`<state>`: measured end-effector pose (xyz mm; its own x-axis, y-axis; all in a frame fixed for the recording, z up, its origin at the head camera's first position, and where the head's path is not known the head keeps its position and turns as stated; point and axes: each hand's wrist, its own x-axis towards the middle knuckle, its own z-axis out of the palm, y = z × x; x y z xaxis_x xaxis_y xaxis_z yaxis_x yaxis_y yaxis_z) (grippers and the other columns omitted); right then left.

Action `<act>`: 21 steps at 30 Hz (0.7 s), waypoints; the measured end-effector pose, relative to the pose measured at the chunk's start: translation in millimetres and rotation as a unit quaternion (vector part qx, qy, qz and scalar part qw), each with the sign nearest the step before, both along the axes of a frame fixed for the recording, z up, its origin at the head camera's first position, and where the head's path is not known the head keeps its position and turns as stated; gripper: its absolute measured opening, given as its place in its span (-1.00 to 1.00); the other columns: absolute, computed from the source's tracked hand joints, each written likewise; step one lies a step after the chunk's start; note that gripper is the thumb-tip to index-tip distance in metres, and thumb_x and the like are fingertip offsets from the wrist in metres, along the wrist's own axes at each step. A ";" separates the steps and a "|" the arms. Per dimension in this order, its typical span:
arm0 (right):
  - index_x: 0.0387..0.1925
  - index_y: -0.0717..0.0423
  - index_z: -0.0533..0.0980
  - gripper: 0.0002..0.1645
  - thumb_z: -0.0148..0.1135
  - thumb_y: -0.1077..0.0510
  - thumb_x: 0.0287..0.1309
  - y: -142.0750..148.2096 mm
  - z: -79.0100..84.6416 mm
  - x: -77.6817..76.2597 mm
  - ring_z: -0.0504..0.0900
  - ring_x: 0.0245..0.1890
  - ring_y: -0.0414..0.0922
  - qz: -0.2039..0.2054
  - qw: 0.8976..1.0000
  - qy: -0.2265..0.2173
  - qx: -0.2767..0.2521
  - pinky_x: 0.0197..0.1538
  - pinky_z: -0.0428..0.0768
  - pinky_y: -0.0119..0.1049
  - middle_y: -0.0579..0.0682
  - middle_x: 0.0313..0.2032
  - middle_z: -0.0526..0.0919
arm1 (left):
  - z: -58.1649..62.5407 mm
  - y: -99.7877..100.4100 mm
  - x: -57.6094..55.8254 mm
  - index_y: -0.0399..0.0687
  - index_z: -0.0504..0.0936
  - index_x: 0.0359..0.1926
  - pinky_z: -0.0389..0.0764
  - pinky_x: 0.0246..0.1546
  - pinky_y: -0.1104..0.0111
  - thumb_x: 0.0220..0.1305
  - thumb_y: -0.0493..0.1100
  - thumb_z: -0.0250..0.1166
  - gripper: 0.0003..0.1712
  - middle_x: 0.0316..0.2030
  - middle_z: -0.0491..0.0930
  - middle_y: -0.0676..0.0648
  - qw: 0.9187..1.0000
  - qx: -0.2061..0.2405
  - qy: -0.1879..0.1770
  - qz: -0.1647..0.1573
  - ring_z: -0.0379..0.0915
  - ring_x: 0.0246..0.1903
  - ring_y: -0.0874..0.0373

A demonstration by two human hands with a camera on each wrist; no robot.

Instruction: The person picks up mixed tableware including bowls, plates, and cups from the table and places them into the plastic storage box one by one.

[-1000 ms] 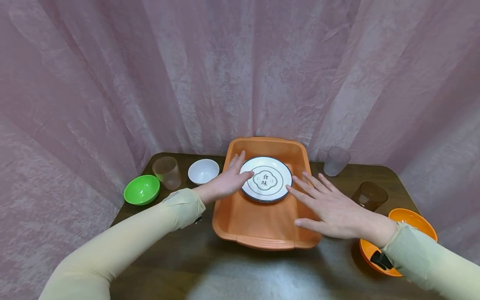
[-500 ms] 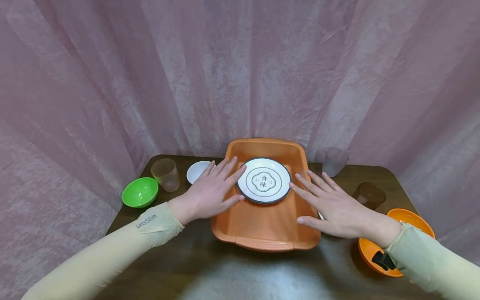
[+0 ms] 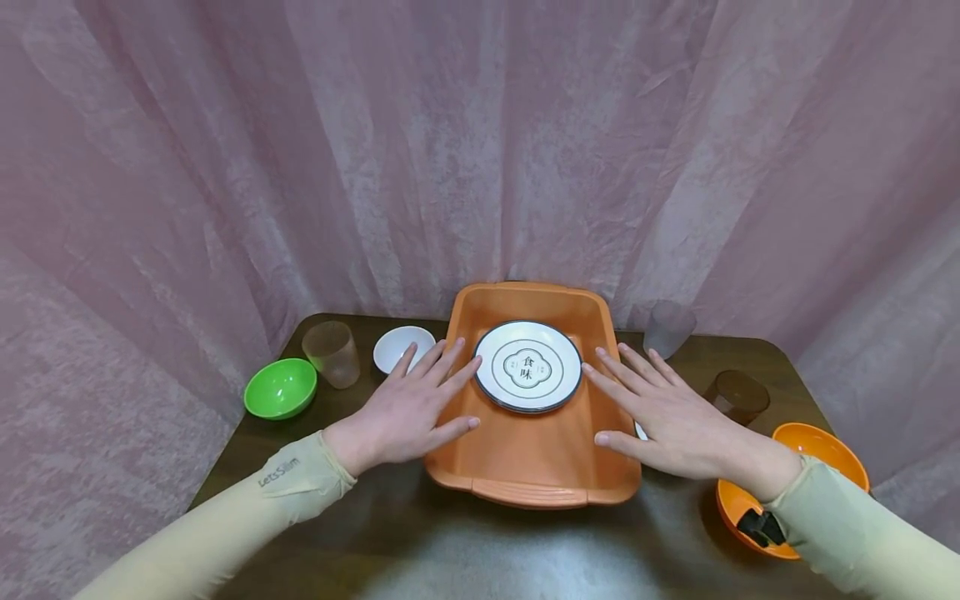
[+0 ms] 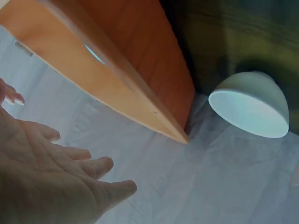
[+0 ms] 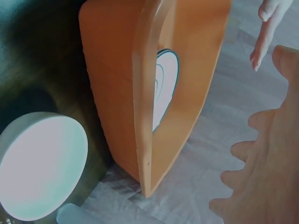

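Fingers splayed wide, the left hand and right hand hover above the sides of an orange basin.
White, dark-rimmed plates lie stacked inside it; the basin stands on a dark brown table before a draped pink curtain.

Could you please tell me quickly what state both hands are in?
Left hand: spread open, holding nothing.
Right hand: spread open, holding nothing.
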<state>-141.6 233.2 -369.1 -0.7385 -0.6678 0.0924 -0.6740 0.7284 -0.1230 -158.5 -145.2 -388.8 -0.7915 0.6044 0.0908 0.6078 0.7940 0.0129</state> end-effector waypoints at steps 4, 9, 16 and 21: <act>0.65 -0.20 -0.08 -0.01 0.00 -0.44 0.42 -1.1 -5.9 0.1 -0.21 0.61 0.10 -0.010 1.000 -0.007 -0.002 0.55 -0.41 -0.05 -0.03 0.63 -0.12 | -3.8 -0.8 1.1 0.21 -0.02 0.65 -0.18 0.50 -0.16 0.46 0.53 -0.21 -0.07 0.63 -0.21 -0.07 1.000 -0.005 -0.002 0.001 -0.27 0.59 -0.08; 0.65 -0.17 -0.05 0.00 0.01 -0.45 0.41 -3.8 -11.3 0.2 -0.21 0.61 0.09 -0.016 1.000 -0.019 0.000 0.55 -0.34 0.02 -0.03 0.63 -0.14 | -4.5 -0.1 1.8 0.19 -0.02 0.65 -0.22 0.51 -0.14 0.46 0.53 -0.23 -0.06 0.63 -0.20 -0.09 1.000 -0.006 -0.008 0.001 -0.30 0.59 -0.08; 0.64 -0.10 0.01 0.00 -0.02 -0.47 0.41 -6.3 -13.3 -0.1 -0.19 0.60 0.10 -0.018 0.999 -0.036 -0.003 0.54 -0.25 0.12 -0.02 0.63 -0.15 | -3.1 0.5 2.6 0.18 0.00 0.65 -0.21 0.51 -0.15 0.46 0.52 -0.21 -0.06 0.63 -0.18 -0.10 1.000 -0.004 -0.006 0.001 -0.28 0.59 -0.08; 0.65 -0.10 -0.01 0.00 -0.01 -0.46 0.41 -6.8 -14.9 -1.3 -0.20 0.60 0.10 -0.015 0.999 -0.032 0.002 0.54 -0.24 0.13 -0.02 0.63 -0.14 | -3.2 -0.2 2.8 0.19 0.00 0.65 -0.19 0.50 -0.15 0.47 0.51 -0.18 -0.07 0.63 -0.20 -0.08 1.000 -0.001 -0.004 0.003 -0.26 0.59 -0.07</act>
<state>-142.9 226.5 -383.9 -0.7626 -0.6456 0.0413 -0.6427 0.7488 -0.1622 -155.7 -145.4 -391.9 -0.7954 0.6004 0.0826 0.6035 0.7972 0.0156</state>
